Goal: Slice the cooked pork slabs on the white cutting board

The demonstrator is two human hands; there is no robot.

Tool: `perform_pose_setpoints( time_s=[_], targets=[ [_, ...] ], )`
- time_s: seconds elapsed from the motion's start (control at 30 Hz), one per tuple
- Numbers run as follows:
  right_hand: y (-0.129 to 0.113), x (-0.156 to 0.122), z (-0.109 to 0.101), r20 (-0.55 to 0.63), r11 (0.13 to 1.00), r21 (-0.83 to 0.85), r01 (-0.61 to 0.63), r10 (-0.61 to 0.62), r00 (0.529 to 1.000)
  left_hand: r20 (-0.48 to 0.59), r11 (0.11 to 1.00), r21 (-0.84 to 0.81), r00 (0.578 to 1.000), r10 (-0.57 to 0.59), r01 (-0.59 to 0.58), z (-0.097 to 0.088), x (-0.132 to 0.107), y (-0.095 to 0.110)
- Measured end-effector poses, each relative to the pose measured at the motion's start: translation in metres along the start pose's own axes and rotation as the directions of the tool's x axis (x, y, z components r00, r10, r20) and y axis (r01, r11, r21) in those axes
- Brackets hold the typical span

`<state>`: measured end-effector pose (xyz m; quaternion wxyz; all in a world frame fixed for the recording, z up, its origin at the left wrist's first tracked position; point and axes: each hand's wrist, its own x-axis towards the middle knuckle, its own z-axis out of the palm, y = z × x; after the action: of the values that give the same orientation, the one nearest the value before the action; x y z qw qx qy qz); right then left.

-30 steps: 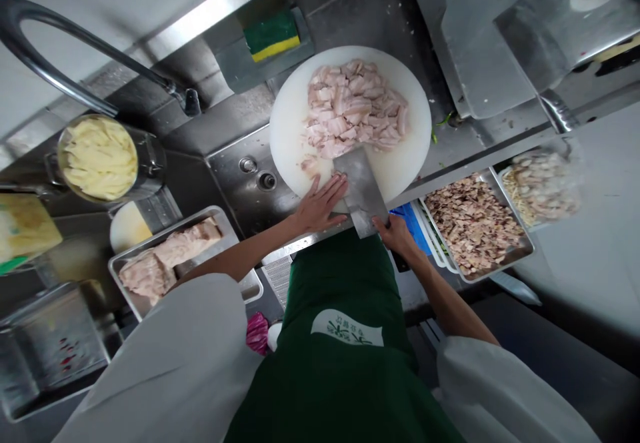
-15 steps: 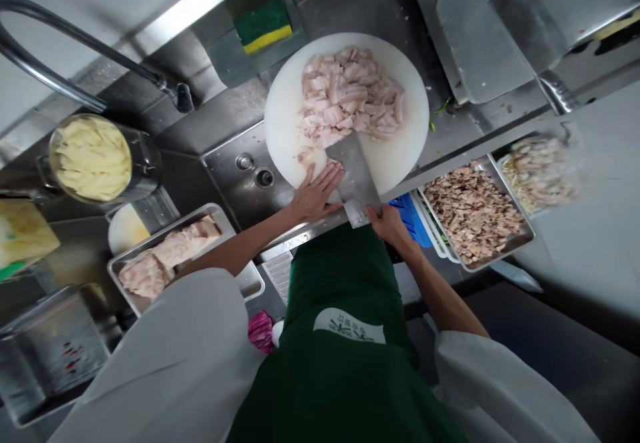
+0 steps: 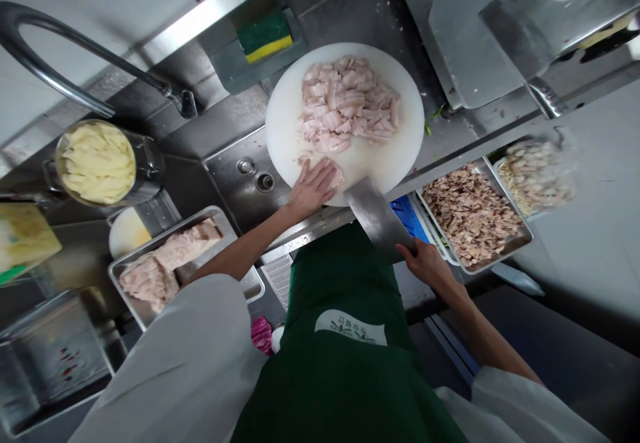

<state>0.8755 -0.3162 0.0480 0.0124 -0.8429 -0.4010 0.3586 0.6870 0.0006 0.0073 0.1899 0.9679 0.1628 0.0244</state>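
Note:
A round white cutting board carries a heap of pale sliced meat. At the board's near left edge my left hand lies with its fingers stretched out over a small flat piece of meat, which shows past the fingertips. My right hand is closed round the grip of a cleaver. The cleaver's blade slants up to the left, its far end over the board's near edge, a little to the right of my left hand and apart from it.
Left are a metal tray with large pieces of meat, a pot of yellow slices and a faucet. Right are a tray of chopped brown pieces and a second cleaver. A sponge lies behind the board.
My right hand has drawn the cleaver away from my left hand, to the right and toward my body. The small piece of meat by my left fingers is now more exposed.

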Motion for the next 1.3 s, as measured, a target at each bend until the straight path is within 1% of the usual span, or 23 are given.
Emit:
perform_pose_setpoints(
  time_s=[0.13, 0.27, 0.37, 0.43, 0.53, 0.6, 0.67, 0.73, 0.8, 0.83, 0.9, 0.97, 1.0, 1.03, 1.1, 1.13, 1.17, 1.2, 1.23, 1.3],
  targets=[
    [-0.002, 0.016, -0.005, -0.062, 0.993, 0.073, -0.09, 0.095, 0.994, -0.081, 0.99, -0.027, 0.987, -0.137, 0.135, -0.007, 0.005, -0.022],
    [-0.006, 0.032, -0.007, -0.022, 0.969, 0.193, -0.153, 0.16, 0.987, -0.119, 0.974, -0.093, 0.969, -0.218, 0.208, -0.02, 0.006, -0.041],
    [-0.006, 0.037, -0.008, 0.018, 0.952, 0.25, -0.178, 0.179, 0.984, -0.095, 0.946, -0.193, 0.955, -0.281, 0.259, -0.028, 0.009, -0.053],
    [-0.005, 0.037, -0.009, 0.034, 0.945, 0.269, -0.189, 0.186, 0.982, -0.065, 0.903, -0.266, 0.928, -0.366, 0.337, -0.033, 0.012, -0.06],
    [-0.005, 0.038, -0.008, 0.033, 0.936, 0.305, -0.175, 0.173, 0.984, -0.031, 0.799, -0.364, 0.852, -0.523, 0.478, -0.041, 0.014, -0.066],
    [-0.004, 0.039, -0.008, 0.031, 0.93, 0.328, -0.167, 0.166, 0.986, -0.002, 0.744, -0.419, 0.819, -0.574, 0.521, -0.047, 0.014, -0.063],
    [-0.003, 0.039, -0.008, 0.034, 0.92, 0.347, -0.181, 0.181, 0.983, 0.025, 0.68, -0.53, 0.811, -0.585, 0.507, -0.05, 0.017, -0.051],
    [-0.001, 0.04, -0.008, 0.037, 0.905, 0.372, -0.204, 0.205, 0.978, 0.048, 0.592, -0.677, 0.829, -0.558, 0.438, -0.047, 0.025, -0.032],
    [0.002, 0.04, -0.009, 0.039, 0.888, 0.406, -0.215, 0.219, 0.975, 0.07, 0.502, -0.787, 0.86, -0.505, 0.359, -0.038, 0.037, -0.011],
    [0.003, 0.04, -0.009, 0.04, 0.88, 0.423, -0.216, 0.221, 0.975, 0.084, 0.477, -0.81, 0.873, -0.481, 0.341, -0.032, 0.045, -0.002],
    [0.006, 0.038, -0.009, 0.038, 0.867, 0.448, -0.22, 0.227, 0.973, 0.109, 0.461, -0.818, 0.88, -0.462, 0.343, -0.022, 0.06, 0.013],
    [0.009, 0.037, -0.009, 0.037, 0.856, 0.463, -0.231, 0.242, 0.97, 0.096, 0.492, -0.8, 0.883, -0.46, 0.343, -0.016, 0.072, 0.02],
    [0.011, 0.036, -0.009, 0.039, 0.85, 0.471, -0.236, 0.247, 0.968, 0.06, 0.531, -0.78, 0.885, -0.462, 0.33, -0.015, 0.077, 0.023],
    [0.013, 0.036, -0.009, 0.042, 0.845, 0.479, -0.238, 0.249, 0.968, 0.002, 0.589, -0.746, 0.887, -0.462, 0.309, -0.015, 0.08, 0.025],
    [0.016, 0.035, -0.008, 0.056, 0.832, 0.498, -0.245, 0.252, 0.966, -0.148, 0.737, -0.625, 0.888, -0.435, 0.256, -0.014, 0.082, 0.031],
    [0.018, 0.035, -0.008, 0.064, 0.823, 0.511, -0.25, 0.254, 0.965, -0.218, 0.811, -0.539, 0.892, -0.395, 0.228, -0.012, 0.082, 0.035],
    [0.019, 0.035, -0.007, 0.076, 0.812, 0.526, -0.255, 0.254, 0.964, -0.263, 0.874, -0.445, 0.904, -0.337, 0.196, -0.009, 0.081, 0.04],
    [0.02, 0.036, -0.007, 0.089, 0.799, 0.543, -0.257, 0.25, 0.964, -0.275, 0.92, -0.358, 0.923, -0.268, 0.161, -0.003, 0.078, 0.046],
    [0.02, 0.037, -0.006, 0.098, 0.787, 0.561, -0.255, 0.243, 0.965, -0.256, 0.949, -0.291, 0.945, -0.202, 0.124, 0.003, 0.075, 0.051],
    [0.018, 0.041, -0.004, 0.088, 0.774, 0.588, -0.236, 0.228, 0.97, -0.186, 0.97, -0.233, 0.976, -0.114, 0.069, 0.017, 0.065, 0.061]
  ],
)
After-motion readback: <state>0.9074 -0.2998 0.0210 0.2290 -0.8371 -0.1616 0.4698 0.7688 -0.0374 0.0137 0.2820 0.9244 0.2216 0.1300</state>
